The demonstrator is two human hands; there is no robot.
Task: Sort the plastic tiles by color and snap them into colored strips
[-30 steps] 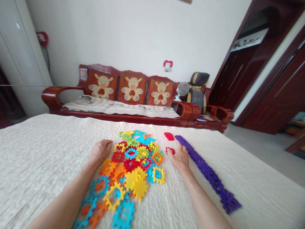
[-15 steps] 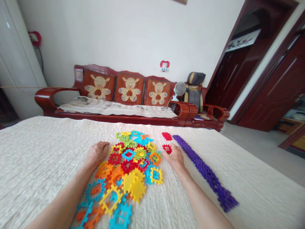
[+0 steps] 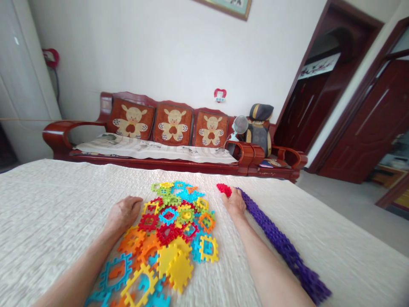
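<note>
Red toothed plastic (image 3: 224, 188), just ahead of and touching right hand (image 3: 235, 202), fingers drawn narrow, seemingly pinching it; alongside, purple strip (image 3: 277, 237) of joined pieces; leftward, multicoloured heap (image 3: 168, 233) of toothed pieces, then left hand (image 3: 124, 213), loosely curled on pale cloth (image 3: 57, 221); beyond, sofa (image 3: 53, 134), seat cover (image 3: 150, 149) with print too small to read

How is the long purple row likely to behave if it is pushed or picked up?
The purple row looks like many overlapping pieces, so lifted at one end it may sag or separate, though I can't tell whether they interlock. Lying low along the cloth, it seems unlikely to roll or tip.
</note>
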